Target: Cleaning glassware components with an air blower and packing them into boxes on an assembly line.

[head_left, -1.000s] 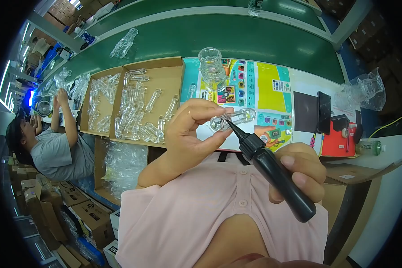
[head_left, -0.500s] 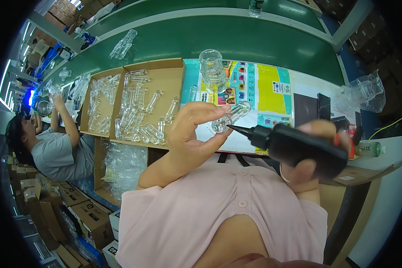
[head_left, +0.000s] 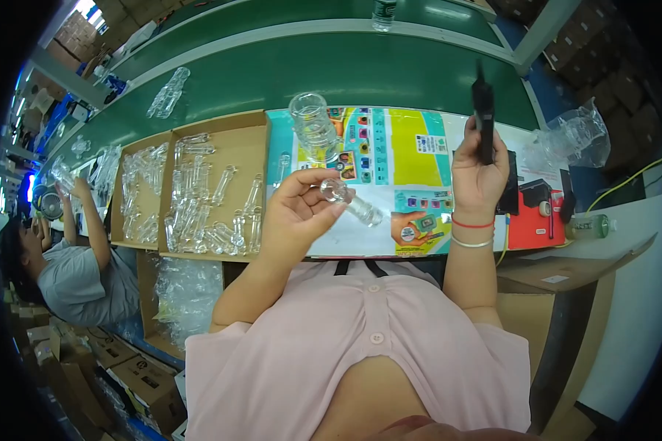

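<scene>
A small clear glass piece (head_left: 362, 211) is held above the worktop by the person's left hand (head_left: 299, 214), pinched at its rounded end between the thumb and fingertips, while its tubular end is angled toward the lower right. A black bottle (head_left: 484, 117) is gripped by the person's right hand (head_left: 481, 165), which is raised to the right with the palm turned to the viewer; the bottle is held upright, well apart from the glass, and its narrow tip, blurred, is pointed upward. A red bracelet (head_left: 472, 223) and a pale bangle (head_left: 471, 242) are worn on the right wrist. Beneath the hands, a colourful printed sheet (head_left: 419, 165) is spread, and a larger clear glass vessel (head_left: 313, 126) is stood near its upper left edge. To the left, two shallow cardboard trays (head_left: 244, 140) are set side by side, both filled with many similar clear glass pieces (head_left: 191, 187). Below the trays, crumpled clear plastic (head_left: 189, 290) is heaped in a box. On the right, a clear vessel wrapped in plastic (head_left: 575, 141) is seen beside a red object (head_left: 526, 229) and a greenish transparent bottle (head_left: 592, 226) lying on its side. Farther off, the green table surface (head_left: 272, 66) is stretched across the view, and at far left a co-worker in a grey shirt (head_left: 81, 287) is seated near a fan (head_left: 48, 203).
</scene>
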`<action>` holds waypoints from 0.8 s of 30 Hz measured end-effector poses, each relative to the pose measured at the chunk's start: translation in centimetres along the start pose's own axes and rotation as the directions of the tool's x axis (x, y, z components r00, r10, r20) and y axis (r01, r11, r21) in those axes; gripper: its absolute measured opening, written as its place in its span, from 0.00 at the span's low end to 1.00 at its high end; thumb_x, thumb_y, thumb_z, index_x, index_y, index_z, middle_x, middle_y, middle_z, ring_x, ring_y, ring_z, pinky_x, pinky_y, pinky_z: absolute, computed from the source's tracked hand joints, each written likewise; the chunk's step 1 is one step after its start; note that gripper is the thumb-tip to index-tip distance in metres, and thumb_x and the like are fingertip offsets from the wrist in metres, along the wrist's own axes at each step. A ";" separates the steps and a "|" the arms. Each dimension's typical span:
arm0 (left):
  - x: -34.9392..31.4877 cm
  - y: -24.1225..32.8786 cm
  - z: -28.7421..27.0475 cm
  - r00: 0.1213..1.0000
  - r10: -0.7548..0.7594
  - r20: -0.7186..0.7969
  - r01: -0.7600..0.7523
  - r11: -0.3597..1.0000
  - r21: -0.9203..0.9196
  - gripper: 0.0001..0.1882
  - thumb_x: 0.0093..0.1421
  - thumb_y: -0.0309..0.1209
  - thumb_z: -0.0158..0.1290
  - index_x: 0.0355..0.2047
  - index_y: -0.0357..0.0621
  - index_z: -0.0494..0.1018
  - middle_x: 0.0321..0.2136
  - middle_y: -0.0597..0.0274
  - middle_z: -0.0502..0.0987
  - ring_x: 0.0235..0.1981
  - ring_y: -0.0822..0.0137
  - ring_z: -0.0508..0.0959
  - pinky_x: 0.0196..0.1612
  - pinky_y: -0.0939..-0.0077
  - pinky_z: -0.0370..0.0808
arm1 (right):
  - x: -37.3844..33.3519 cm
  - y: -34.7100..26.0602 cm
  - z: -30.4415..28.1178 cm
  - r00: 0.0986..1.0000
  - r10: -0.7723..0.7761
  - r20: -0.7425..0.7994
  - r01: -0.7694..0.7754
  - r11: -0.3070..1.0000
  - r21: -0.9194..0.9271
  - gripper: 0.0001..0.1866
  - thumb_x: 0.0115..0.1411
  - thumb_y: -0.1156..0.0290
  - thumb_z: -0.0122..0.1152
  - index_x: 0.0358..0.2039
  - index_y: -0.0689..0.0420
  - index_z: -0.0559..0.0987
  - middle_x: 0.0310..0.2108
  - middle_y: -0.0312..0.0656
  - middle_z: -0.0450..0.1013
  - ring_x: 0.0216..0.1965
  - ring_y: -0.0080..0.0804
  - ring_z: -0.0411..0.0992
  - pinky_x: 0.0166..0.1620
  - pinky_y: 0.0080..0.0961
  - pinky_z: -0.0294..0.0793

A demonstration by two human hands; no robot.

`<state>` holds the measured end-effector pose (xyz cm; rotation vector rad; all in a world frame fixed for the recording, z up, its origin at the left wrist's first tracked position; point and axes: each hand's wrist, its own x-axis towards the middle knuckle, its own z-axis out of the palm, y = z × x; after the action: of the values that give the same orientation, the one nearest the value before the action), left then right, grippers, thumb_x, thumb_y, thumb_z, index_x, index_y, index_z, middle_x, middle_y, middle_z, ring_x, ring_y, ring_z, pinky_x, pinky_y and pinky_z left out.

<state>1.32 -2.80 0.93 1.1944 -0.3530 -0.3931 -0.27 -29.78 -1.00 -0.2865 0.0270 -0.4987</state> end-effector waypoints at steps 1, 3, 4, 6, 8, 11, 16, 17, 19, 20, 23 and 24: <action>0.2 -0.4 -0.3 0.999 -0.042 0.000 0.042 0.993 -0.109 0.20 0.48 0.16 0.53 0.43 0.35 0.64 0.36 0.57 0.71 0.40 0.67 0.74 0.46 0.74 0.71 | 0.4 -0.2 -0.1 0.997 -0.007 -0.075 0.011 0.999 0.054 0.16 0.56 0.75 0.49 0.45 0.66 0.66 0.38 0.49 0.70 0.35 0.35 0.73 0.43 0.27 0.75; 0.4 -1.4 -1.2 0.994 -0.099 0.054 0.110 0.956 -0.273 0.17 0.51 0.20 0.52 0.42 0.37 0.64 0.37 0.56 0.71 0.39 0.67 0.74 0.46 0.70 0.72 | 1.4 -0.5 -1.4 1.000 -0.011 -0.016 0.011 1.000 -0.026 0.16 0.56 0.76 0.49 0.45 0.66 0.66 0.38 0.49 0.70 0.40 0.37 0.71 0.49 0.32 0.69; 0.4 -1.5 -1.3 0.993 -0.099 0.062 0.112 0.953 -0.280 0.17 0.51 0.20 0.52 0.42 0.37 0.64 0.37 0.56 0.71 0.39 0.67 0.74 0.46 0.70 0.72 | 1.9 -0.7 -2.5 0.999 -0.003 0.040 0.007 0.995 -0.097 0.16 0.56 0.78 0.49 0.45 0.67 0.66 0.39 0.50 0.70 0.45 0.40 0.69 0.56 0.38 0.64; 0.4 -1.7 -1.4 0.967 -0.243 0.078 0.253 0.873 -0.416 0.15 0.54 0.23 0.51 0.42 0.38 0.64 0.38 0.55 0.71 0.38 0.66 0.74 0.46 0.68 0.72 | 3.2 -1.2 -5.0 0.992 -0.044 0.119 0.092 0.898 -0.430 0.15 0.55 0.78 0.51 0.44 0.65 0.66 0.39 0.48 0.69 0.43 0.36 0.70 0.53 0.35 0.65; 0.3 -2.2 -1.5 0.963 -0.256 0.088 0.269 0.864 -0.426 0.15 0.55 0.26 0.51 0.43 0.39 0.64 0.39 0.54 0.71 0.38 0.66 0.74 0.45 0.68 0.73 | 3.9 -0.5 -5.2 0.957 -0.258 0.133 0.266 0.595 -0.759 0.15 0.53 0.80 0.54 0.42 0.65 0.65 0.38 0.46 0.70 0.39 0.33 0.71 0.47 0.29 0.70; 0.3 -2.9 -1.6 0.951 -0.299 0.081 0.303 0.840 -0.450 0.16 0.56 0.27 0.51 0.44 0.39 0.64 0.39 0.54 0.71 0.38 0.67 0.74 0.45 0.69 0.73 | 6.3 -1.0 -9.7 0.874 -0.408 0.266 0.262 -0.067 -0.963 0.19 0.49 0.72 0.62 0.40 0.63 0.67 0.32 0.42 0.72 0.36 0.26 0.71 0.40 0.21 0.70; 0.3 -3.6 -1.7 0.941 -0.337 0.013 0.306 0.838 -0.452 0.17 0.56 0.29 0.52 0.44 0.38 0.64 0.38 0.57 0.72 0.38 0.66 0.74 0.45 0.70 0.73 | 6.8 -0.8 -12.2 0.853 -0.417 0.313 0.193 -0.304 -0.933 0.21 0.46 0.68 0.65 0.39 0.59 0.70 0.31 0.43 0.74 0.33 0.32 0.73 0.39 0.25 0.70; 0.3 -3.7 -1.7 0.941 -0.338 0.012 0.307 0.837 -0.453 0.17 0.56 0.29 0.52 0.44 0.38 0.64 0.38 0.57 0.72 0.38 0.66 0.74 0.45 0.70 0.73 | 6.8 -0.8 -12.4 0.861 -0.422 0.284 0.162 -0.303 -0.939 0.23 0.46 0.69 0.64 0.43 0.59 0.67 0.34 0.45 0.73 0.36 0.34 0.72 0.42 0.26 0.70; 0.5 -3.9 -1.7 0.932 -0.362 0.008 0.326 0.828 -0.456 0.16 0.56 0.29 0.52 0.43 0.39 0.64 0.37 0.58 0.72 0.38 0.66 0.74 0.44 0.70 0.73 | 6.8 -0.9 -12.2 0.854 -0.432 0.289 0.186 -0.266 -0.946 0.26 0.47 0.68 0.64 0.45 0.59 0.65 0.38 0.46 0.70 0.40 0.35 0.70 0.45 0.26 0.68; 0.6 -3.9 -1.6 0.932 -0.364 0.009 0.327 0.828 -0.455 0.16 0.56 0.29 0.52 0.43 0.39 0.64 0.37 0.58 0.72 0.38 0.66 0.74 0.44 0.70 0.73 | 6.7 -0.9 -12.1 0.847 -0.444 0.294 0.211 -0.228 -0.951 0.28 0.47 0.68 0.64 0.47 0.59 0.63 0.43 0.47 0.67 0.44 0.36 0.68 0.49 0.27 0.65; 0.7 -4.3 -1.6 0.920 -0.391 0.034 0.359 0.804 -0.475 0.15 0.56 0.29 0.52 0.42 0.40 0.65 0.36 0.59 0.72 0.38 0.66 0.74 0.43 0.71 0.73 | 6.6 -1.4 -11.2 0.733 -0.465 0.497 0.430 -0.250 -0.868 0.32 0.51 0.68 0.61 0.52 0.62 0.56 0.51 0.49 0.60 0.50 0.39 0.63 0.53 0.28 0.61; 0.7 -4.4 -1.7 0.918 -0.394 0.050 0.367 0.795 -0.483 0.14 0.56 0.29 0.52 0.42 0.41 0.65 0.36 0.60 0.73 0.38 0.66 0.74 0.42 0.71 0.73 | 6.4 -1.6 -10.8 0.734 -0.463 0.497 0.429 -0.250 -0.868 0.32 0.51 0.68 0.61 0.52 0.62 0.56 0.51 0.49 0.60 0.50 0.39 0.63 0.53 0.28 0.61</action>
<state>2.26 -3.17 -3.69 0.7688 0.0474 -0.7542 3.55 -37.01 -10.62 -1.9271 0.3565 -1.2471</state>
